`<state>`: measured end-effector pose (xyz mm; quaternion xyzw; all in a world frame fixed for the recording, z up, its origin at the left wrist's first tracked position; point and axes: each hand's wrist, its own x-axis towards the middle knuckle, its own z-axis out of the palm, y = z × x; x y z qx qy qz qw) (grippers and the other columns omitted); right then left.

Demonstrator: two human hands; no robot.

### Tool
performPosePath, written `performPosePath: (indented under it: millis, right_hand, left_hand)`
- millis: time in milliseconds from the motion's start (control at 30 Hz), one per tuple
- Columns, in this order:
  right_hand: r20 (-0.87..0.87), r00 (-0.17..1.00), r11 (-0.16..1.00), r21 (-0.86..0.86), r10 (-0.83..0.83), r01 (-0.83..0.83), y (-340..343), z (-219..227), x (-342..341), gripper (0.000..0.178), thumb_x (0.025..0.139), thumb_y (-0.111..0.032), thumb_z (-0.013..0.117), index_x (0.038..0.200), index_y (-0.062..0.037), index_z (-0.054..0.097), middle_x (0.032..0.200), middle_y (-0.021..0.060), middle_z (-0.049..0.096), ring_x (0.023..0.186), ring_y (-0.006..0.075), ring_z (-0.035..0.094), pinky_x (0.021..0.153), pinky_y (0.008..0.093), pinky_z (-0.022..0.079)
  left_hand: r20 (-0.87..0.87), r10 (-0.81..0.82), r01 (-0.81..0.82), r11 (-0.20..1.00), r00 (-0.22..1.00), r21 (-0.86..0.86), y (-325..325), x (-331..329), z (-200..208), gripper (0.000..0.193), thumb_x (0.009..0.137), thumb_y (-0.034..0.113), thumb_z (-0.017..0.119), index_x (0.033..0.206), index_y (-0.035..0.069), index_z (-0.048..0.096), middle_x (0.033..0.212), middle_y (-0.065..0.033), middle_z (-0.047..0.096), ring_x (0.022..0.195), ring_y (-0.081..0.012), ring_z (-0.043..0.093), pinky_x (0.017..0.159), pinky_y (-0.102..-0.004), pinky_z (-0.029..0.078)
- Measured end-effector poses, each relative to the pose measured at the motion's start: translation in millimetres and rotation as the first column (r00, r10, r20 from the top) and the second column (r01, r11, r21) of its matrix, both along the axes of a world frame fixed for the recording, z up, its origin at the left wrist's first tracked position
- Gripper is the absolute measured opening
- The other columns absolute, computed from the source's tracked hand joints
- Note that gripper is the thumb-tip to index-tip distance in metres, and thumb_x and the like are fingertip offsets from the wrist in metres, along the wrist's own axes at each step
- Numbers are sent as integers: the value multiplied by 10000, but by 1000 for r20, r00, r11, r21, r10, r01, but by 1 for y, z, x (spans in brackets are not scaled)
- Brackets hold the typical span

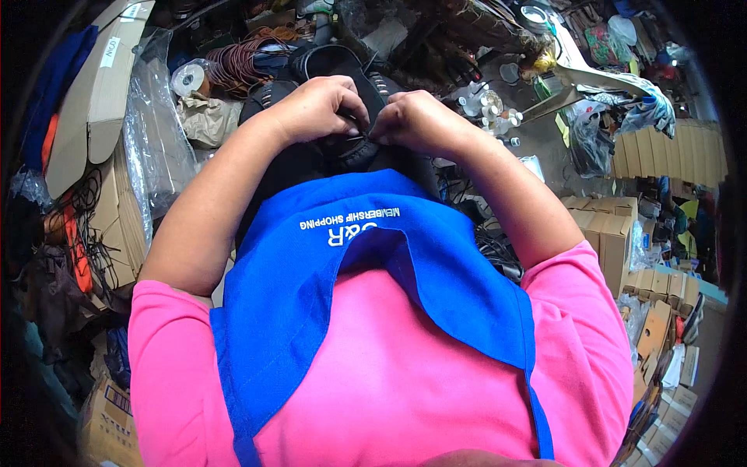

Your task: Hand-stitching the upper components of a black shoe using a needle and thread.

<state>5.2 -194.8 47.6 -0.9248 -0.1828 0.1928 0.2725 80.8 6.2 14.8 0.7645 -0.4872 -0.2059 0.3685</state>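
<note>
Two hands meet at the rim of a black shoe

From the left, a white roll [187, 79] and a coil of reddish cord [237, 68] lie beyond the apron's left corner. The left hand [331, 109] comes in with fingers curled over the thumb, at the rim of the black shoe [352, 151], which sits just past the middle of the blue apron's [467, 265] far edge. The right hand [420, 121] meets it from the other side, fingertips bunched close to the left ones. Whether either is clamped on the rim or on something finer, I cannot tell. White bottles [490, 109] stand farther right.

Close work like this seems best done with the left hand steadying the rim while the right makes small, even movements, with the wrists relaxed and the shoe kept from twisting.
</note>
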Motion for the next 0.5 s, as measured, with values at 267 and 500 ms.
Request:
performPosePath:
  millis: [267, 500]
  right_hand:
    - [-64, 996, 994, 74, -69, 74, 2, 2, 2, 168, 754, -108, 720, 908, -43, 705, 840, 86, 678, 770, 189, 647, 760, 307, 501]
    - [-452, 810, 730, 395, -374, 558, -26, 1, -14, 235, 890, -253, 637, 967, -31, 631, 769, -42, 566, 714, 85, 537, 692, 233, 453]
  left_hand:
    - [3, 106, -106, 994, 994, -39, -9, -3, -9, 252, 611, 72, 781, 847, 77, 691, 906, -57, 551, 872, -220, 575, 759, -314, 481]
    - [214, 476, -483, 875, 853, -21, 31, -62, 16, 355, 734, 134, 725, 1044, 48, 576, 1012, -152, 596, 954, -350, 588, 810, -408, 484]
